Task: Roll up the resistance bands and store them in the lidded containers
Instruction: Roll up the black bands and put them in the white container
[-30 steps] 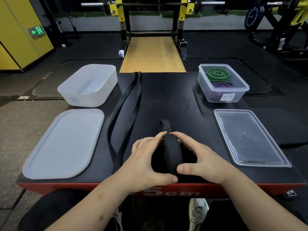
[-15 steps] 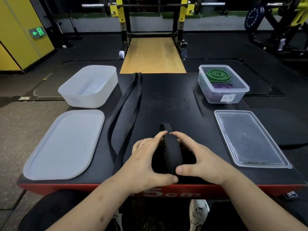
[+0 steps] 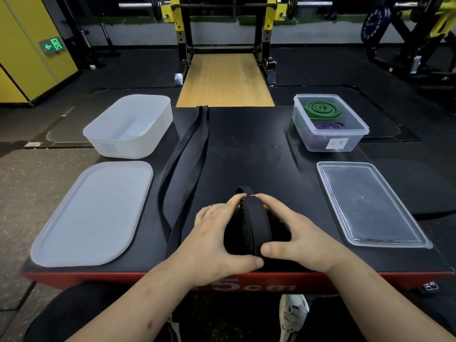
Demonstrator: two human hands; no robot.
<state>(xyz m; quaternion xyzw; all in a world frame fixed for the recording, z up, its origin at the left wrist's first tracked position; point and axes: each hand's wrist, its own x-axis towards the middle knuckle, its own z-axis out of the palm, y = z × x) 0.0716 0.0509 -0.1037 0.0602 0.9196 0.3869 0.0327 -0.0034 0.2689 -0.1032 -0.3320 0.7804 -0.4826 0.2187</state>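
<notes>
Both forearms are bare to the near edge of view, with no sleeve, watch or ring on the left hand (image 3: pixel 217 240) or the right hand (image 3: pixel 301 240). Below are dark trousers (image 3: pixel 81 314) and 1 white sneaker (image 3: pixel 293 314) with grey marks.

A: Is anything reading clearly here?
B: White "5cm" is showing on the red front edge of the platform (image 3: pixel 370 280), its start hidden by the left hand (image 3: pixel 217 240).
A: And that green sign (image 3: pixel 53 45) on the yellow wall?
B: It is showing an arrow pointing left and a running figure. The clear container (image 3: pixel 330 122) is wearing a white label (image 3: pixel 338 143), too small to read.
</notes>
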